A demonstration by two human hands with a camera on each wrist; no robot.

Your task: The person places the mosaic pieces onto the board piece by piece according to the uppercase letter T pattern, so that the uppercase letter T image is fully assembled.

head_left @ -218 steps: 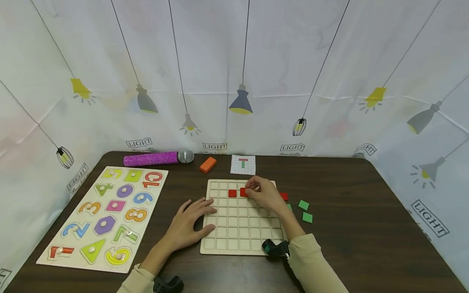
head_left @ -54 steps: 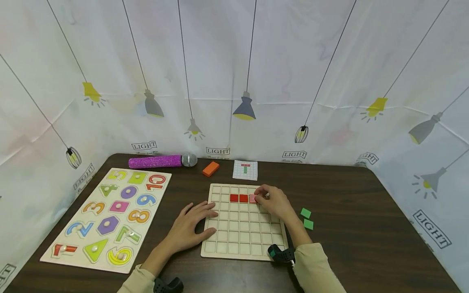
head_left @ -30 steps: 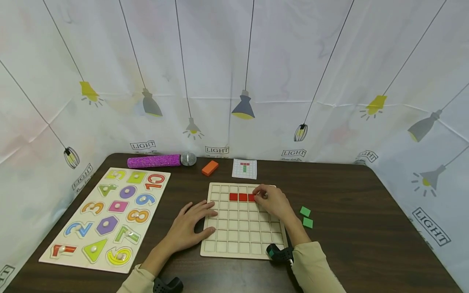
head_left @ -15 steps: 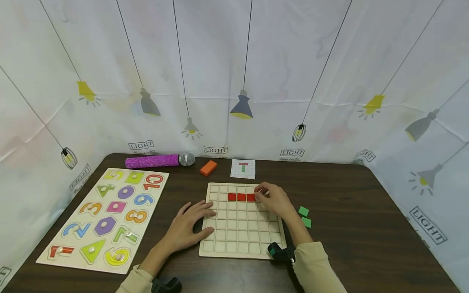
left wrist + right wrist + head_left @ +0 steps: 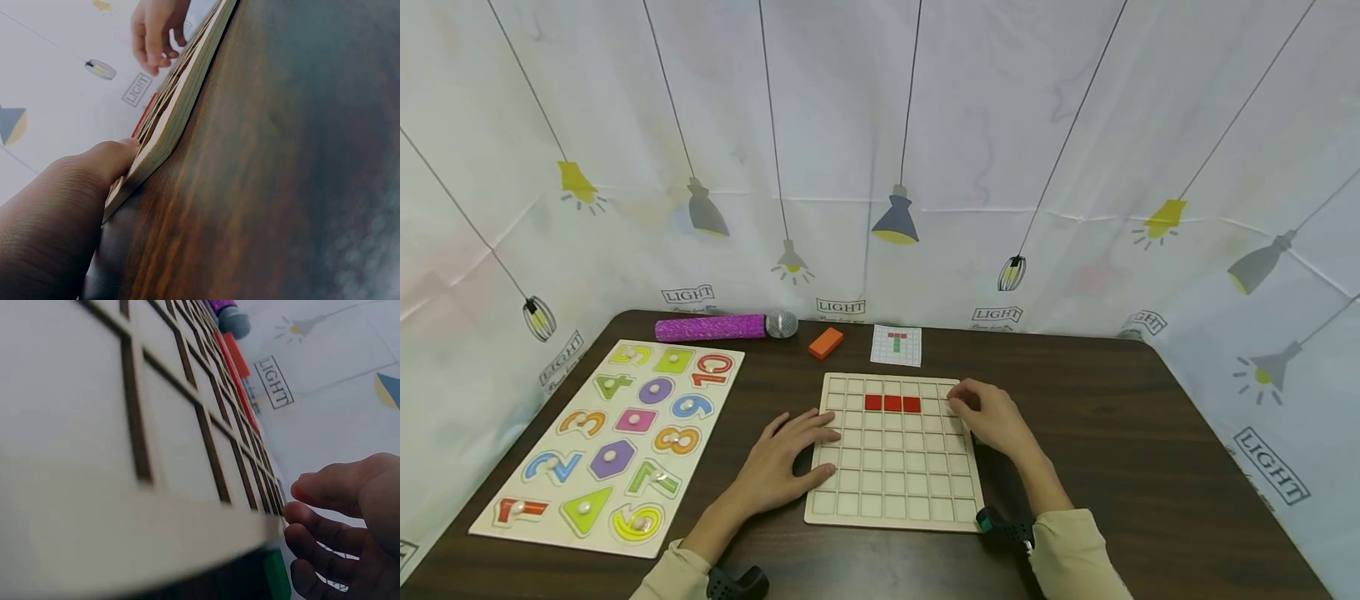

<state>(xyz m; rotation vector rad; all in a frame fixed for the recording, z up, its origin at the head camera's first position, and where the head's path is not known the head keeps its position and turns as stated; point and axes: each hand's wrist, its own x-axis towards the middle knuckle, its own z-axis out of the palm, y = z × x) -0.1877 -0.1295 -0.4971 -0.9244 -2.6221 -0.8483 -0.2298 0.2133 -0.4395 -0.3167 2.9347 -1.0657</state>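
A wooden grid board (image 5: pixel 880 521) lies flat on the dark table. Three red square tiles (image 5: pixel 892 403) sit side by side in its second row from the back. My left hand (image 5: pixel 782 462) rests spread on the board's left edge, and its thumb (image 5: pixel 115 156) touches the rim in the left wrist view. Over the board's back right corner is my right hand (image 5: pixel 996 417), fingers loosely bent with nothing between them. A green tile (image 5: pixel 276 575) shows below the board's edge in the right wrist view; in the head view my right arm hides the green tiles.
Behind the board lies a pattern card (image 5: pixel 897 346) with a red and green T. An orange block (image 5: pixel 826 342) and a purple microphone (image 5: pixel 722 327) lie to its left. A number and shape puzzle board (image 5: pixel 688 425) covers the table's left side.
The right hand set a third red tile beside the other two, let go, and moved right to the board's edge. The left hand stayed on the left edge.
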